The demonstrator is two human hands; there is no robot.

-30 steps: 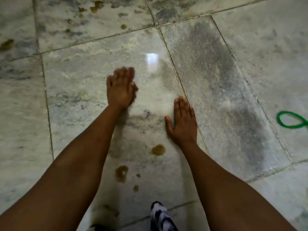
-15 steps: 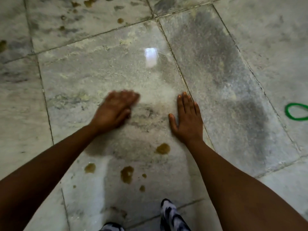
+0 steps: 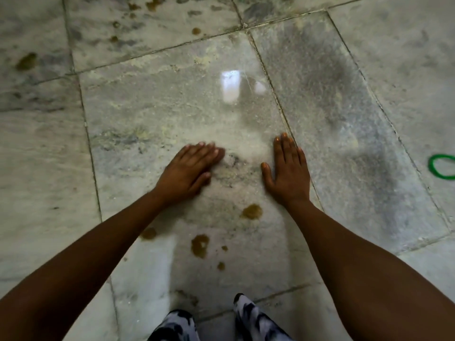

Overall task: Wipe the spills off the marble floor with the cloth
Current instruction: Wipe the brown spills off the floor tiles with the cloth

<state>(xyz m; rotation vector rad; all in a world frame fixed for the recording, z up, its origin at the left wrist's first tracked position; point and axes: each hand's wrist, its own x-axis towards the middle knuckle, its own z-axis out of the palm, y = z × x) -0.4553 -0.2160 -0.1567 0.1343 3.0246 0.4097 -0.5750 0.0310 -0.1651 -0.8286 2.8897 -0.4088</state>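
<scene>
Pressing the floor (image 3: 172, 107) just beyond the spill (image 3: 251, 211), the left hand (image 3: 188, 168) and right hand (image 3: 288, 168) are lying flat, fingers straight, gripping nothing.

Green loop (image 3: 431, 166) cut by right edge; left hand (image 3: 188, 168) blurred

**Brown spills (image 3: 251, 211) on marble floor (image 3: 160, 114)**

Floor: grey-white veined slabs, dark joints, glossy glare on the centre slab. Spills: cluster of wet brown blobs plus small drops on that slab's near half. More blotches scattered over the far-left slabs.
</scene>
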